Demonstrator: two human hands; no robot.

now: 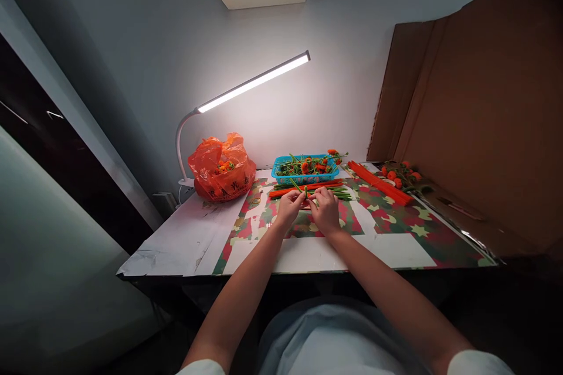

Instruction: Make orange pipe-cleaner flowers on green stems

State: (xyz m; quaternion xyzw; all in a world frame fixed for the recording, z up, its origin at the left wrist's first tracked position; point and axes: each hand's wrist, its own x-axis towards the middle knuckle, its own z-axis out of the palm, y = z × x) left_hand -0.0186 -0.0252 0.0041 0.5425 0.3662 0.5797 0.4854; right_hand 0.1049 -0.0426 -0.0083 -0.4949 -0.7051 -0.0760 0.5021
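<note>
1. A thin green strip [296,185] is held between two bare hands above the middle of a table [176,246], in front of a blue basket [287,179]
2. The left hand [289,206] is nearly closed, thumb and fingertips pinching the green near the strip's lower end
3. The right hand [326,210] is also drawn in, fingers curled and fingertips gathered close to the left ones; exactly what it grips is too small to tell
4. The strip's long axis runs on a slant, its free end pointing away from the person and to the left; a short green piece stands roughly upright between the hands
5. Both forearms reach forward from the body and converge, wrists low over the patterned tabletop, backs of the hands largely upward
6. Just beyond the hands lie red strips [281,193] and green strips [345,194], side by side; the basket behind them holds orange flowers and green stems
7. To the left sits an orange-red plastic bag [204,179] under a lit lamp [255,83]; to the right lies another red bundle [380,183], slanting
</note>
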